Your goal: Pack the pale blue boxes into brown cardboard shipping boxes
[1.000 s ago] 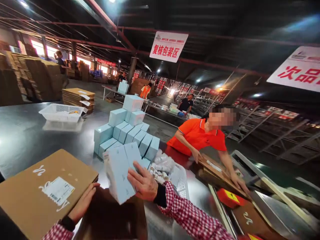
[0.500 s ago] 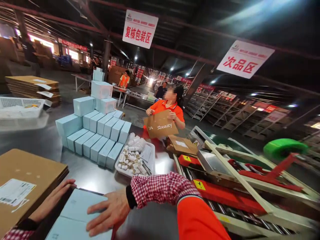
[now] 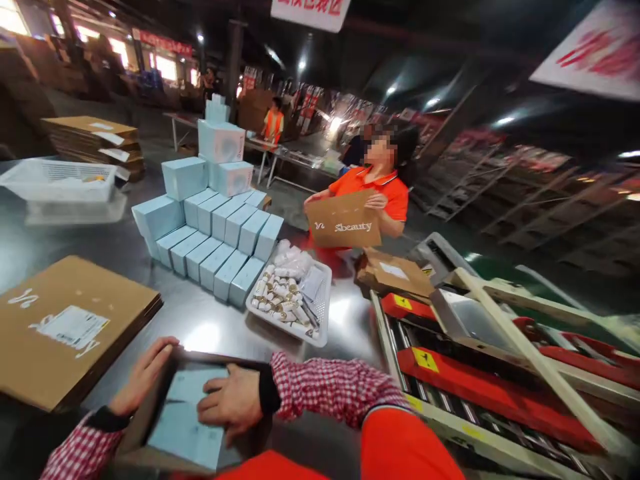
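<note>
A pale blue box [image 3: 185, 420] lies flat inside an open brown carton [image 3: 143, 417] on the steel table in front of me. My right hand [image 3: 233, 403] rests palm down on the blue box, fingers stretched out over its top. My left hand [image 3: 143, 375] lies along the carton's left wall with its fingers extended over the rim. Both sleeves are red-and-white check.
A stack of flat cartons [image 3: 65, 327] lies at the left, a pile of pale blue boxes [image 3: 210, 227] behind, a white tray of small bottles [image 3: 290, 300] in the middle. A roller conveyor [image 3: 490, 373] runs at the right. A person in orange [image 3: 373, 193] holds a carton [image 3: 343, 223] opposite.
The blue box went from tilted in my right hand down into the carton, where it now lies flat. My left hand shifted to the carton's wall. The person opposite lifted a carton.
</note>
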`<state>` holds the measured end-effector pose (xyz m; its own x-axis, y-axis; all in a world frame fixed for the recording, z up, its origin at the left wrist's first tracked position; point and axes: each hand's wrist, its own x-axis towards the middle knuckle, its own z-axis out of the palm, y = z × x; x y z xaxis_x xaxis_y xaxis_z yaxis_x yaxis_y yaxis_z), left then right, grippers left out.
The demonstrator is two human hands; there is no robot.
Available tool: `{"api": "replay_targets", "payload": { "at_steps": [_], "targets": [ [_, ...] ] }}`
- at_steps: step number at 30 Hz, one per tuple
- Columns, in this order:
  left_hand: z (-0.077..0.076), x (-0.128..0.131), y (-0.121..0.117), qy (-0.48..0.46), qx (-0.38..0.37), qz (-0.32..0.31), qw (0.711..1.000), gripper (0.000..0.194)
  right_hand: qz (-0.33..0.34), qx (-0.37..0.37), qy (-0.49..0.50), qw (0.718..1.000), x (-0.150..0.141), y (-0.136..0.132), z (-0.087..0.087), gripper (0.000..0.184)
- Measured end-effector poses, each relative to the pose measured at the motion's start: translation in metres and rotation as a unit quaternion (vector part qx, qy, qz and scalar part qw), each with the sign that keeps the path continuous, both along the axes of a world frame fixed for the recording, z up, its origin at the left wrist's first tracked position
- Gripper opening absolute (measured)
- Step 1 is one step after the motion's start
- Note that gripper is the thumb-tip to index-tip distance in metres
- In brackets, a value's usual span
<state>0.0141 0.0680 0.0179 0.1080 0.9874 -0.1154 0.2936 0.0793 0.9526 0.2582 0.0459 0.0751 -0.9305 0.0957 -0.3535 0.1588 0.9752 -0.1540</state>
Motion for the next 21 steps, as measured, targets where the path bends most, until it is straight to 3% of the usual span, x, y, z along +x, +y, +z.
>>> {"api": "replay_targets", "payload": {
  "at_steps": [4, 8, 10, 13, 15, 17, 19, 21],
  "targets": [
    [0.009, 0.0, -0.003, 0.011, -0.001, -0.004, 1.0, 0.044, 0.024, 0.009, 0.108, 0.994, 0.034, 0.002, 0.008, 0.029],
    [0.012, 0.001, -0.004, 0.008, -0.014, -0.007, 1.0, 0.043, -0.005, -0.01, 0.192, 0.981, 0.064, -0.009, 0.01, 0.032],
    [0.012, 0.004, -0.005, 0.007, -0.013, -0.01, 1.0, 0.042, -0.049, -0.027, 0.171, 0.984, 0.076, -0.015, 0.004, 0.028],
    [0.013, 0.01, -0.005, 0.011, -0.01, -0.005, 1.0, 0.043, -0.17, -0.042, 0.027, 0.984, 0.082, -0.021, -0.013, 0.018],
    [0.014, 0.013, -0.005, 0.015, -0.014, 0.0, 1.0, 0.045, -0.236, -0.033, -0.082, 0.968, 0.071, -0.021, -0.022, 0.027],
    [0.013, 0.014, -0.006, 0.015, -0.018, 0.0, 1.0, 0.047, -0.248, -0.023, -0.115, 0.962, 0.043, -0.02, -0.027, 0.024],
    [0.011, 0.012, -0.008, 0.011, -0.021, -0.004, 1.0, 0.048, -0.205, -0.013, -0.031, 0.978, 0.004, -0.019, -0.03, 0.019],
    [0.005, 0.01, -0.01, 0.008, -0.025, -0.001, 1.0, 0.051, -0.154, 0.006, 0.065, 0.986, -0.033, -0.016, -0.034, 0.034]
  ]
}}
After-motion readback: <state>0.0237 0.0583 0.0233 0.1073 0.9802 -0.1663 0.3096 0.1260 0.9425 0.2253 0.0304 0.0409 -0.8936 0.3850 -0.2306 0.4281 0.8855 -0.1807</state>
